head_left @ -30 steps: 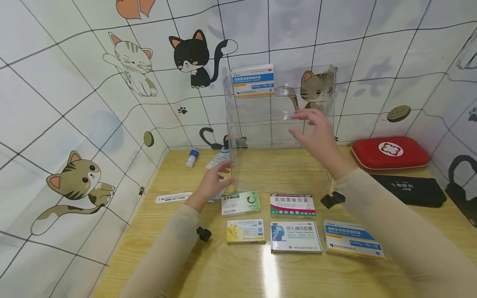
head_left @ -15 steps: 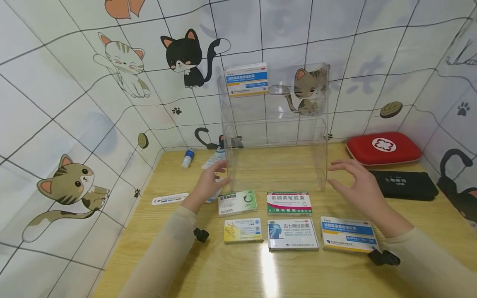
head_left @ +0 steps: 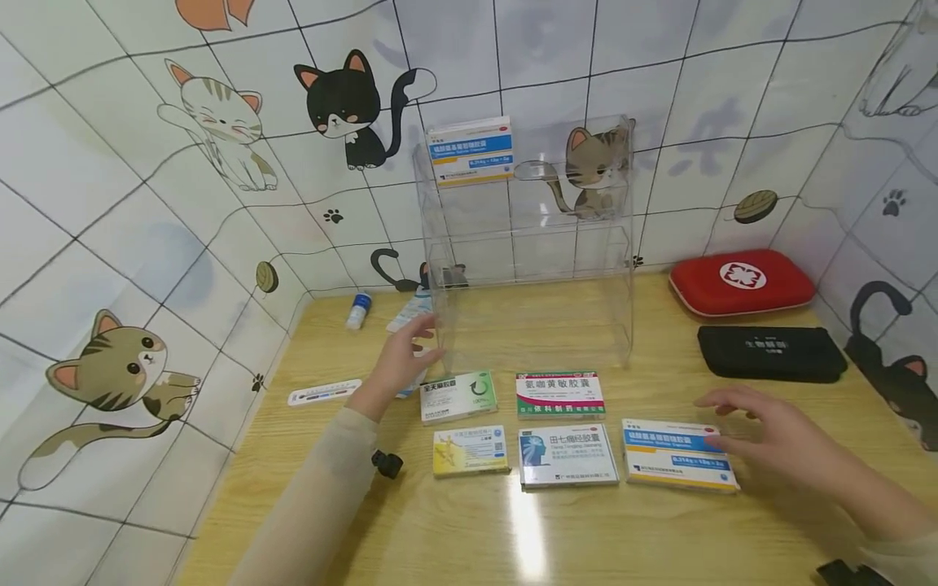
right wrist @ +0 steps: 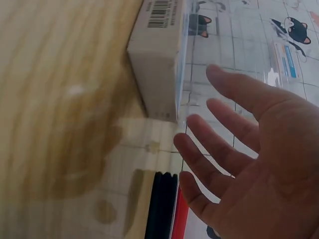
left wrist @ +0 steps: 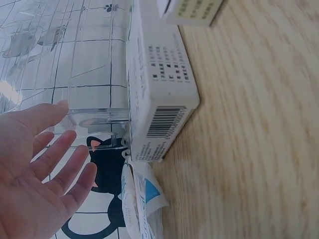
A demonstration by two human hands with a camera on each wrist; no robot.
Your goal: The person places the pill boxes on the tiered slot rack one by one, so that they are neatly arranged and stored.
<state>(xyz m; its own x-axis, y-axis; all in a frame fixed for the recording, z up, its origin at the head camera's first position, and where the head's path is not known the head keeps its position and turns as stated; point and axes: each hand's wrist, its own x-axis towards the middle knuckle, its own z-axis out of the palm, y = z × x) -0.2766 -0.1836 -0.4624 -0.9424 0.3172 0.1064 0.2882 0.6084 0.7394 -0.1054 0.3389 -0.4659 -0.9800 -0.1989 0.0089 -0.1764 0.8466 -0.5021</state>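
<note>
My left hand (head_left: pixel 396 362) is at the left side of a clear tiered display rack (head_left: pixel 531 282), its fingers loosely spread at the edge. In the left wrist view, that hand's thumb overlaps the clear panel, beside a white-and-green medicine box (left wrist: pixel 164 84). My right hand (head_left: pixel 777 439) hovers at the right end of a blue-and-white medicine box (head_left: pixel 677 460) lying on the table; the right wrist view shows its fingers apart and holding nothing, near that box's end (right wrist: pixel 157 74). A matching blue-and-white box (head_left: pixel 471 155) stands on the rack's top tier, at the left.
Other medicine boxes lie in front of the rack: pink-and-green (head_left: pixel 560 396), white with a blue head (head_left: pixel 567 457), and yellow-and-white (head_left: pixel 470 452). A red case (head_left: pixel 740 282) and black pouch (head_left: pixel 773 354) lie right. A small bottle (head_left: pixel 358 311), packet (head_left: pixel 410 309) and white strip (head_left: pixel 325 392) lie left.
My right hand has come down from in front of the rack, past its right side, to the blue-and-white box on the table. The left hand stays at the rack's left side.
</note>
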